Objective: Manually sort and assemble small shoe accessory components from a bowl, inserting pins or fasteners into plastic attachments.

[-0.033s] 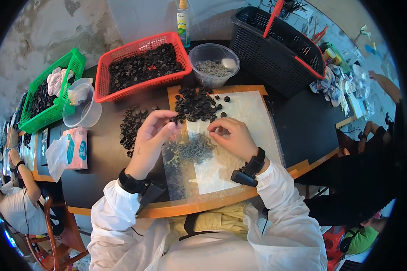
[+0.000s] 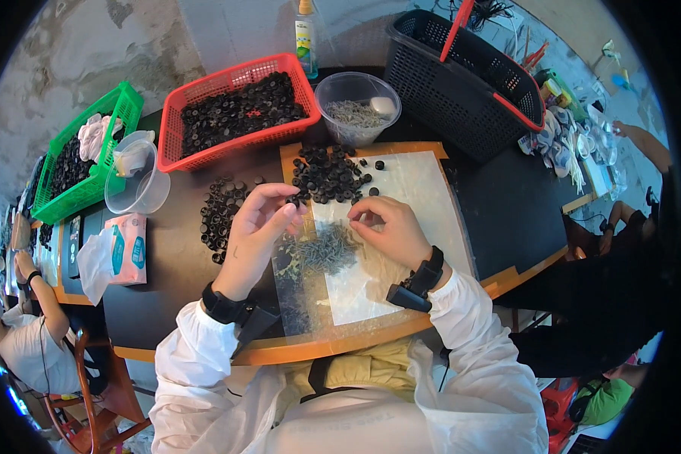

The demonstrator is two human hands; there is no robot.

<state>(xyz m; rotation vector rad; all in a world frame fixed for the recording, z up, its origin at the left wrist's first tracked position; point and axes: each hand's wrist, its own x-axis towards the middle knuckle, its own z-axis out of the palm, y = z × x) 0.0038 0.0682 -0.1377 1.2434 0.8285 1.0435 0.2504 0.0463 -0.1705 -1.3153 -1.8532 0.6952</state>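
My left hand [image 2: 259,227] pinches a small round black cap [image 2: 292,201] between thumb and fingertips. My right hand [image 2: 388,231] is closed in a pinch over the white sheet, and whatever its fingertips hold is too small to make out. Between and below the two hands lies a heap of grey screws [image 2: 327,251]. A pile of black caps [image 2: 327,174] sits just beyond the hands, with a few loose ones to its right. More black caps [image 2: 221,212] are spread on the dark table left of my left hand.
Along the back stand a red basket [image 2: 175,155] of black parts, a clear tub [image 2: 349,135] of screws, a spray bottle [image 2: 304,45] and a black basket [image 2: 446,106]. To the left are a green basket [image 2: 76,189], a plastic container [image 2: 155,193] and a tissue box [image 2: 132,253]. People sit at both sides.
My left hand and sleeve have shifted very slightly to the right, the cap still in its fingers. My right hand looks unmoved.
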